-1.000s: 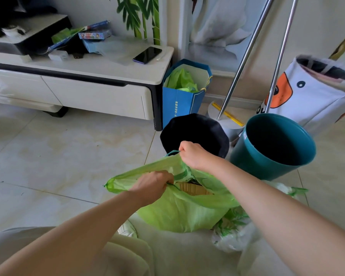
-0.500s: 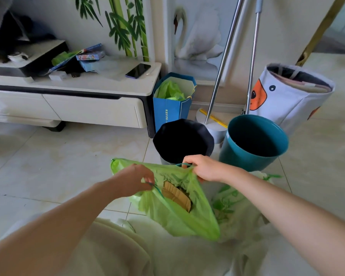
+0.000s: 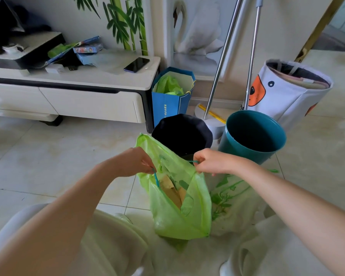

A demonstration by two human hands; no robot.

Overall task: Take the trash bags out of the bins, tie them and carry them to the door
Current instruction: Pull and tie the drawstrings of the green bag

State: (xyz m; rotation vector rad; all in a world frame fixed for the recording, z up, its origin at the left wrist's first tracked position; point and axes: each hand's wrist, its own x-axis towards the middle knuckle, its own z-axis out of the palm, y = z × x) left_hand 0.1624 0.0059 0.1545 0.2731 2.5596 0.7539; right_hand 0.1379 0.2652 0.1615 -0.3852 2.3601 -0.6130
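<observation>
Both hands' grip pinches green bag (image 3: 179,212) drawstrings before black bin (image 3: 182,134), teal bin (image 3: 253,136).

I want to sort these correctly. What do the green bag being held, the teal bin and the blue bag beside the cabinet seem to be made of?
Green trash bag: thin plastic film, translucent, since the brown contents show through. Teal bin: probably rigid plastic, smooth with a matte look. Blue gift bag: likely stiff paper, given its sharp folds and cord handle.

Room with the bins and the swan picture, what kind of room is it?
Most likely a living room at home. There is a low white TV cabinet with a phone on it, a swan picture on the wall, and a tiled floor.
</observation>
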